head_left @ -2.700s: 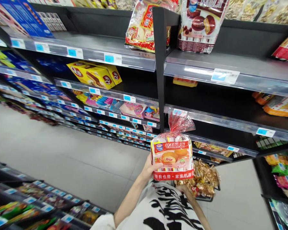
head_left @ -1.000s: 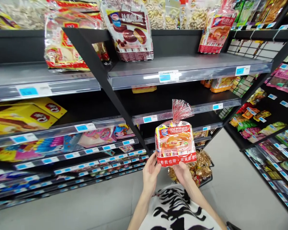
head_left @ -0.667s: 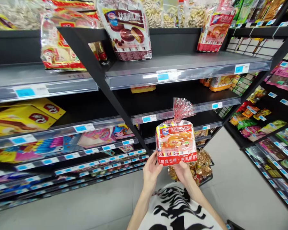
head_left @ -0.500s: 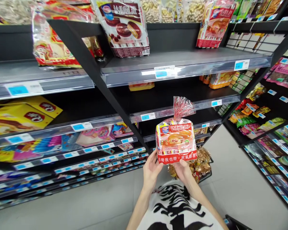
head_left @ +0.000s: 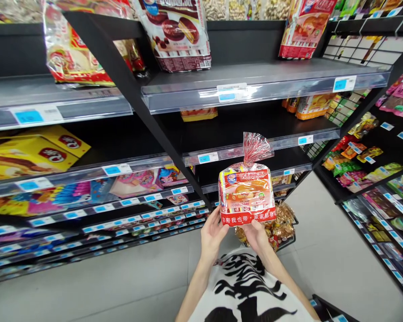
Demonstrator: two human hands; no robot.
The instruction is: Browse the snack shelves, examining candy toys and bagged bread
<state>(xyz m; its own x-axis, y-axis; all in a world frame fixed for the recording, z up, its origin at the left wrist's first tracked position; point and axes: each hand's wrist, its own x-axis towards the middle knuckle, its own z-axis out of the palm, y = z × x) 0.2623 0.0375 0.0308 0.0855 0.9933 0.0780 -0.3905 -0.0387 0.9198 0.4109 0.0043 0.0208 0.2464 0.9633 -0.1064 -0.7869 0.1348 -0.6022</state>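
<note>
A red, clear-wrapped bag of packaged cakes (head_left: pixel 246 192) is held upright in front of my body, its gathered plastic top pointing up. My left hand (head_left: pixel 214 230) grips its lower left corner, thumb toward the front. At the lower right, my right hand (head_left: pixel 257 235) holds the bottom edge, with the thumb on the printed red band. Most of the fingers are hidden behind and under the bag. Just beyond it lie the shelf edges with price labels, apart from the bag.
A brown and white bag of pies (head_left: pixel 177 38) and a similar red bag (head_left: pixel 305 31) stand on the upper shelf (head_left: pixel 265 76). Yellow boxes (head_left: pixel 33 152) lie at left. Gold-wrapped goods (head_left: pixel 284 221) sit low behind my right hand. Another stocked rack (head_left: pixel 372 188) stands at right.
The shelves sit slightly higher in the view. Both hands still hold the bag in nearly the same place, with its front tilted a little differently.
</note>
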